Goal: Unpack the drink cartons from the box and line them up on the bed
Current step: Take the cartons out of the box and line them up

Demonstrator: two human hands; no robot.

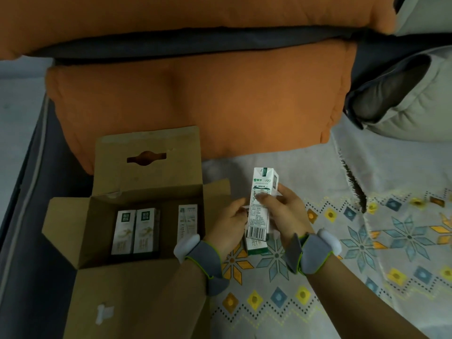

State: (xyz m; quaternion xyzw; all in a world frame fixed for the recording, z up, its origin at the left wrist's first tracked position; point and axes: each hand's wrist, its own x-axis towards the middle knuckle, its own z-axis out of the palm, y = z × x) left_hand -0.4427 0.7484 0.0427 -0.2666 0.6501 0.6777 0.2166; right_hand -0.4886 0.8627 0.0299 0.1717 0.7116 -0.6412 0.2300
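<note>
While both hands gripped one drink carton just right of the open box, the step in hand looked like setting it down on the bed. Right hand fingers wrapped its upper half; left hand fingers pinched its left edge. Carton upright, slightly tilted, base near the patterned sheet. A second carton partly showed behind its base. Three cartons remained in the box. Next move likely called for lowering it square, letting go, then reaching back into the box.
</note>
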